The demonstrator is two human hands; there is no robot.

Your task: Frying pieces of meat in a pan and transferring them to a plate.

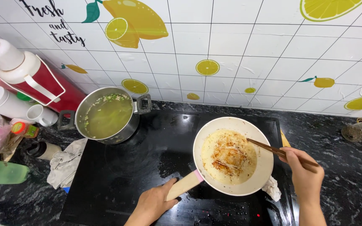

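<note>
We clamp our left hand (156, 203) around the pan handle (185, 184); the white pan (202, 142) of browned food (229, 158) sits just beyond it. Our right hand (304, 173) pinches chopsticks (269, 148), tips over that food. Steel pot (105, 115) far left.

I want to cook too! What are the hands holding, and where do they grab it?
The left hand holds the white pan by its wooden handle. The right hand holds chopsticks near their back ends.
</note>
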